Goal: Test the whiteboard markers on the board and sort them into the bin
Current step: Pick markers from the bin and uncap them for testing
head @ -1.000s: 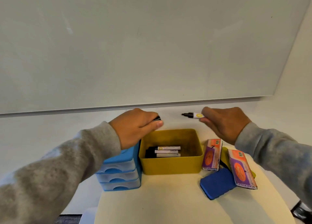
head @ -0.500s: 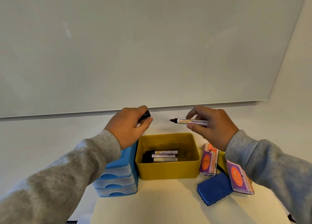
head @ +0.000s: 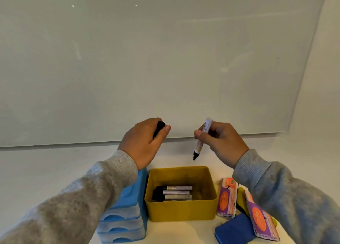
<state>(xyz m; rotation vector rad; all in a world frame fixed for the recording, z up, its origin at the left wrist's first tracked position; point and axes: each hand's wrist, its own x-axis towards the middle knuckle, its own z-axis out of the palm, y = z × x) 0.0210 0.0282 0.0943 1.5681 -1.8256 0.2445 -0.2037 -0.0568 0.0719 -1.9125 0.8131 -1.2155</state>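
My right hand (head: 221, 142) pinches an uncapped white marker (head: 202, 137), held nearly upright with its black tip pointing down above the yellow bin (head: 181, 209). My left hand (head: 143, 142) grips the marker's black cap (head: 159, 127) between thumb and fingers, a short gap to the left of the marker. Three capped markers (head: 174, 193) lie side by side inside the bin. The whiteboard (head: 147, 59) fills the wall behind both hands and shows no fresh marks.
A blue three-drawer unit (head: 125, 212) stands against the bin's left side. To the bin's right lie two packaged erasers (head: 227, 197) (head: 261, 218), a blue eraser (head: 234, 231) and a yellow item under them. The table's right edge runs close by.
Both hands have risen toward the board. My right hand has turned the marker from lying level, tip left, to nearly upright with its tip down. The cap stays in my left hand.
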